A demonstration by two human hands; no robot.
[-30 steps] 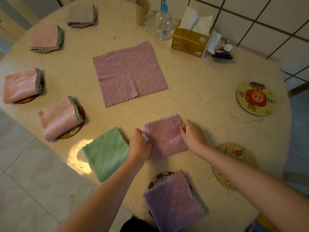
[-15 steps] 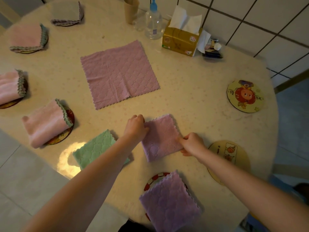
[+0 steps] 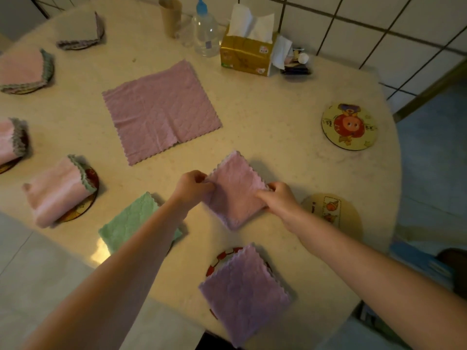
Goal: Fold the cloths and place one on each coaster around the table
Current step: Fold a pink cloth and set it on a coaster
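While both hands work at the centre of the round table [image 3: 278, 173], a folded pink cloth [image 3: 233, 190] lies between them, turned like a diamond. The left hand [image 3: 190, 189] pinches its 9 o'clock corner, fingers closed on the scalloped edge; the right hand [image 3: 276, 198] pinches the 3 o'clock corner the same way. Whether the cloth is lifted or flat on the table I cannot tell.

At 11 o'clock from it an unfolded pink cloth [image 3: 161, 109] lies spread open. At 6 o'clock a folded purple cloth [image 3: 243, 291] sits on a red-rimmed coaster [image 3: 219, 258]. At 8 o'clock a folded green cloth [image 3: 129, 222] lies partly under the left forearm. Just right of the right hand, at 4 o'clock, is a bare pale coaster [image 3: 333, 210] — and a cartoon coaster [image 3: 350, 126], also bare, lies well apart at 2 o'clock.

Along the left edge, three folded pink cloths [image 3: 56, 192] and a grey one [image 3: 77, 29] rest on coasters. At 12 o'clock stand a tissue box [image 3: 246, 55], a clear bottle [image 3: 206, 34] and a paper cup [image 3: 171, 16].
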